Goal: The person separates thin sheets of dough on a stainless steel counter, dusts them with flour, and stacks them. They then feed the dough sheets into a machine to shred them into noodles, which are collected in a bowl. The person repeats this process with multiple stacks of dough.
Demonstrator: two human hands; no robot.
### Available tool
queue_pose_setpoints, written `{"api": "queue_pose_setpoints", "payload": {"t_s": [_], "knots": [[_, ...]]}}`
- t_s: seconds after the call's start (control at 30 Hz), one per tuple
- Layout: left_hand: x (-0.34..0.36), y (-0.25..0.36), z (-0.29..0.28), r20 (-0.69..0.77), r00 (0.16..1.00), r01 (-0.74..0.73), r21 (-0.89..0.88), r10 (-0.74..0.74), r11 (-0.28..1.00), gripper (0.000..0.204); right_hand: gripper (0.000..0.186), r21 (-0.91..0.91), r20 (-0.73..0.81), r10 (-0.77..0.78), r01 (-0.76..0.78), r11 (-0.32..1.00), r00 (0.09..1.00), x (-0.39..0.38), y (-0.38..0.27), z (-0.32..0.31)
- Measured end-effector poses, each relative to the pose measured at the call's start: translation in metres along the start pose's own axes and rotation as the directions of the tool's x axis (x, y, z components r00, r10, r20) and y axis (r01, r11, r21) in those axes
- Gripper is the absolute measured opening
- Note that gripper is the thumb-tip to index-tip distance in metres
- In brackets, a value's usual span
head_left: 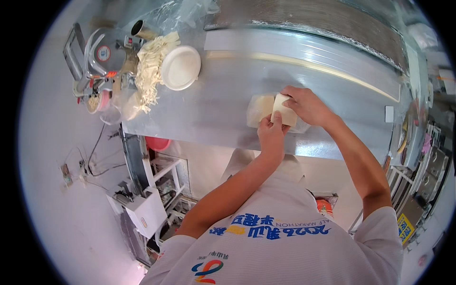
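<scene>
A cream-coloured square piece, which looks like a stack of dough sheets (pixel 281 110), is held between my two hands over the metal worktop (pixel 213 114). My left hand (pixel 272 129) grips its near edge, thumb on top. Around its right side and far corner, my right hand (pixel 304 104) is closed, with some fingers hidden. Clear plastic wrap (pixel 299 126) lies under and beside the stack. Just to the left, another pale sheet or stack (pixel 261 107) rests in the plastic; I cannot tell if the two are joined.
To the far left are a heap of pale noodle strips (pixel 154 61), a round white dish (pixel 181 68), a metal cup (pixel 144 30) and a clear jug-like container (pixel 107 52). A long pale strip (pixel 304 66) runs along the back. A small white block (pixel 389 114) sits near the right edge.
</scene>
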State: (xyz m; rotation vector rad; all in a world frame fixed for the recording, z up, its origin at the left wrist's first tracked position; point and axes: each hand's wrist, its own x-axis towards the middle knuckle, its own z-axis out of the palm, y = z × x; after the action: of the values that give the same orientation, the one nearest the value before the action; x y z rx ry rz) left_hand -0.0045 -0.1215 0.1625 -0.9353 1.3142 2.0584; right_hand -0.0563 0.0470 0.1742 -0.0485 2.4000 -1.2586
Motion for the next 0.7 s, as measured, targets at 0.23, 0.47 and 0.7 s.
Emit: {"api": "queue_pose_setpoints", "payload": {"t_s": [0.23,0.47,0.7], "knots": [[0.041,-0.059,-0.013,0.025,0.993,0.116,-0.151,-0.114,0.982,0.034,0.020,-0.278,0.115,0.068,-0.034,0.960,0.991,0.021,0.044,0.035],[0.076,-0.083,-0.016,-0.044,0.991,0.115,-0.193,-0.126,0.974,0.035,0.026,-0.314,0.049,0.022,-0.005,0.949,0.999,0.037,0.070,0.053],[0.084,-0.080,-0.022,-0.112,0.981,0.148,-0.106,-0.160,0.983,0.025,0.022,-0.324,-0.045,-0.116,0.096,0.941,0.992,0.040,0.084,0.066]]}}
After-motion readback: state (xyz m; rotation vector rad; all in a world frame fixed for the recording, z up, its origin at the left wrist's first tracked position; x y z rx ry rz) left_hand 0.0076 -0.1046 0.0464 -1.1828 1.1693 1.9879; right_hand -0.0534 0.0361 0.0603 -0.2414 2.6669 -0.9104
